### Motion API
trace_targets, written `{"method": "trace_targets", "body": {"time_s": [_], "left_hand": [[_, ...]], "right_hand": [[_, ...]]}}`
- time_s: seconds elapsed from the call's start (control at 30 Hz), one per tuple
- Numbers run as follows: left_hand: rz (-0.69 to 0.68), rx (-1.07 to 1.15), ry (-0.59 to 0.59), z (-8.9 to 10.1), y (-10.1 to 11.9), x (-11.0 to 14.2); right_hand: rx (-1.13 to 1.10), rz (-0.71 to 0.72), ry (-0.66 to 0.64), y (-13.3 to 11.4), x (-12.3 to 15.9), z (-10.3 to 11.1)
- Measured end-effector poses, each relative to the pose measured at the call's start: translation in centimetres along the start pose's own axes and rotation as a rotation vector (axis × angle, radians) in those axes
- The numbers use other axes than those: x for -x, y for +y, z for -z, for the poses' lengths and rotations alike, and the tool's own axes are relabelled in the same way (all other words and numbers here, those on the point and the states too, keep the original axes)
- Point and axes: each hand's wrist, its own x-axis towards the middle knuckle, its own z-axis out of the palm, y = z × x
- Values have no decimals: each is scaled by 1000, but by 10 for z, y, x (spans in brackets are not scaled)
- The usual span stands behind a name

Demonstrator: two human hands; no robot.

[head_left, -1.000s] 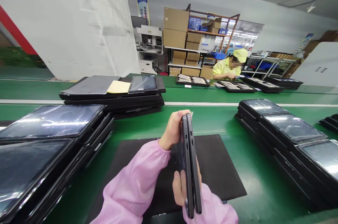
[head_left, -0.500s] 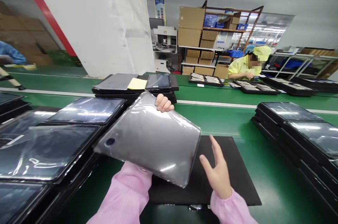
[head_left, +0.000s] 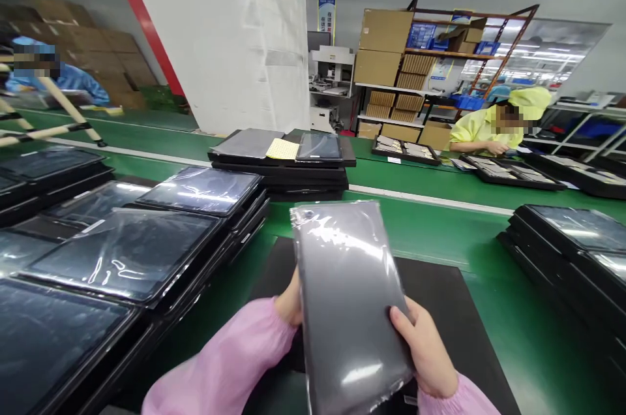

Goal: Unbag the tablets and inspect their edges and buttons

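Note:
A grey tablet [head_left: 349,297] in a clear plastic sleeve is held up on end, its back and camera corner facing me. My left hand [head_left: 292,297] grips its left edge, with most of the fingers hidden behind it. On the right edge, my right hand [head_left: 424,340] is closed, thumb on the back face and fingers behind. Below the tablet lies a flat black mat [head_left: 457,310] on the green work surface [head_left: 440,226]. Stacks of black trays with sleeved tablets [head_left: 132,252] stand to the left of my hands.
More trays with tablets [head_left: 577,229] are stacked at right. Across the white strip stands another tray stack with a yellow sheet [head_left: 282,149]. A co-worker in yellow [head_left: 472,124] sits behind trays of small parts [head_left: 511,170]; a person in blue [head_left: 83,82] is at far left.
The tablet has turned from slanted to nearly upright and come closer. My right hand, open and apart before, now grips its right edge. My view has shifted left.

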Motion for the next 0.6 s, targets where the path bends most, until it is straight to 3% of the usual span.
{"method": "trace_targets", "body": {"time_s": [0.07,0.13,0.2,0.27,0.33,0.5,0.6], "left_hand": [[204,461,-44,-5,-6,33],[454,1018,-80,-22,-14,62],[632,1309,-42,-42,-20,81],[747,1346,48,-56,-23,90],[813,1339,78,-60,-23,89],[786,1374,-5,-55,-24,82],[774,1380,-16,-57,-26,85]], "right_hand": [[96,47,100,-5,-3,11],[220,77,136,-9,-10,20],[314,97,122,-6,-17,25],[371,145,139,2,-23,27],[421,263,262,12,-26,27],[782,705,659,19,-25,22],[1035,916,761,17,-20,11]]}}
